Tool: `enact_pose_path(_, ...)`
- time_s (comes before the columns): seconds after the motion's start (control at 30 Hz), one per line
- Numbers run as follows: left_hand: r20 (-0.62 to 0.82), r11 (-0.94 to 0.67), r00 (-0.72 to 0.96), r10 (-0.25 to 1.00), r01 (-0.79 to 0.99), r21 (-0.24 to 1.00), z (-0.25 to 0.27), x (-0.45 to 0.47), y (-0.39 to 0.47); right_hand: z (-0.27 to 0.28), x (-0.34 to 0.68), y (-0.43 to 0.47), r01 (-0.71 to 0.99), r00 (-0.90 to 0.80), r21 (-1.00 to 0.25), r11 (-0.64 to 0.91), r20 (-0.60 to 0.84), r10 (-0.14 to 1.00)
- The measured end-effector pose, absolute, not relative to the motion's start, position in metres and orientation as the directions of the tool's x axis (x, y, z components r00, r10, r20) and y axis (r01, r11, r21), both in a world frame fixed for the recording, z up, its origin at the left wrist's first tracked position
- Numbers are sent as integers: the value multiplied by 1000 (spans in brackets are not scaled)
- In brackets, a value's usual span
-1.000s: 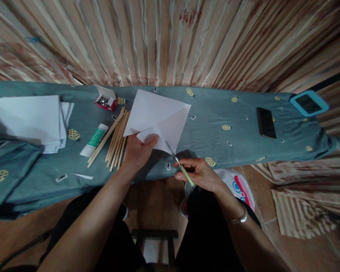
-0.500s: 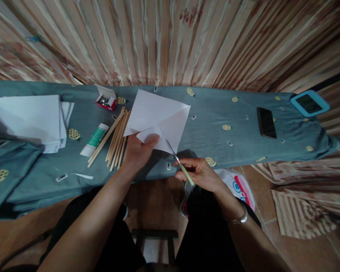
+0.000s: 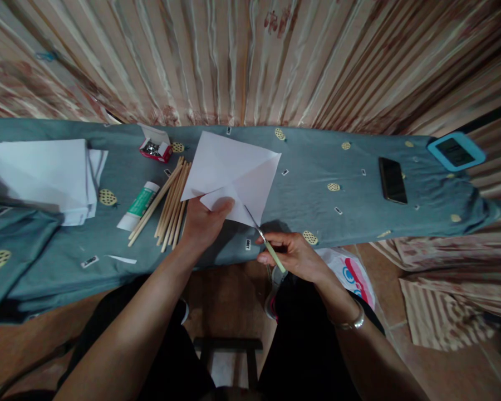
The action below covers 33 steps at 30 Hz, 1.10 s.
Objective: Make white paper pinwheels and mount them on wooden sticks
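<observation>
White sheet (image 3: 237,164), creased: one, pinched in our left hand (image 3: 205,224). Green-handled cutting tool (image 3: 275,258): one, which we grasp in our right hand (image 3: 299,256), blade against the sheet.

Sticks (image 3: 176,207) are lying between a tube (image 3: 139,206) and the sheet (image 3: 237,159); a device (image 3: 456,151) is occupying the table's (image 3: 309,192) back right corner.

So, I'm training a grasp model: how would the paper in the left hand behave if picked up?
The paper looks thin, so it is probably light. A flap under the thumb of the left hand overlaps the rest, suggesting it is floppy. The faint diagonal creases may make it bend there first.
</observation>
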<state>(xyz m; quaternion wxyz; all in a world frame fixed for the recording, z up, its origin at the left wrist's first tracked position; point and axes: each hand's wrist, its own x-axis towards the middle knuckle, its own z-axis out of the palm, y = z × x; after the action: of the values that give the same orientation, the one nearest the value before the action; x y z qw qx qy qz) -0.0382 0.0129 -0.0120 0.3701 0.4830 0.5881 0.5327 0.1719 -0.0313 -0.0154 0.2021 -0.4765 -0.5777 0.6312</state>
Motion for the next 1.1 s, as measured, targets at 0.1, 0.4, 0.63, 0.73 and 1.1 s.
enact_pose_path(0.1, 85, -33, -242, 966, 210, 977, -18, -38, 13, -15, 172, -31, 288, -480, -932, -220, -339, 809)
enact_pose_path(0.4, 93, -47, -233, 968, 196, 979, -31, -38, 13, -17, 173, -32, 293, -455, -927, -236, -352, 818)
enact_pose_path(0.63, 95, -40, -237, 967, 226, 973, -25, -39, 12, -22, 173, -32, 269, -452, -922, -278, -376, 809)
enact_pose_path(0.73, 100, -47, -244, 965, 214, 976, -23, -39, 11, -23, 174, -33, 282, -436, -919, -276, -379, 816)
enact_pose_path(1.1, 48, -10, -225, 973, 167, 986, -22, -34, 10, -15, 172, -31, 318, -442, -925, -206, -337, 831)
